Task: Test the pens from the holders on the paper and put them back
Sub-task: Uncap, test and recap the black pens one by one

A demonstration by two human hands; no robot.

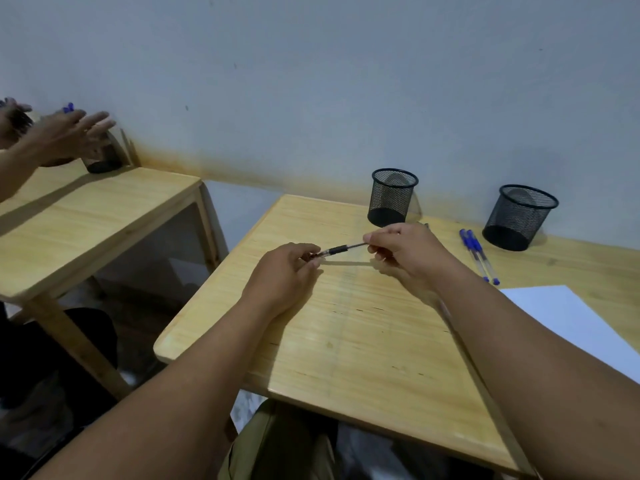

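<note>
- Two hands hold one pen (341,250) over the table (363,323): left hand (282,271) pinches its tip end.
- Right hand (405,252) pinches the other end; a hard pull could make it slip.
- Paper (571,320) sits far right, so ink may mark the wood.

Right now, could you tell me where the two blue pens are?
In the head view the two blue pens lie side by side on the table, right of centre, between the right-hand mesh holder and the white paper.

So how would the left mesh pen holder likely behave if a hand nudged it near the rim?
The left mesh holder looks empty and is see-through wire, so probably light and apt to slide on the smooth wooden table. Taller than wide, it might tip when pushed near the rim. The mesh likely stays stiff.
</note>
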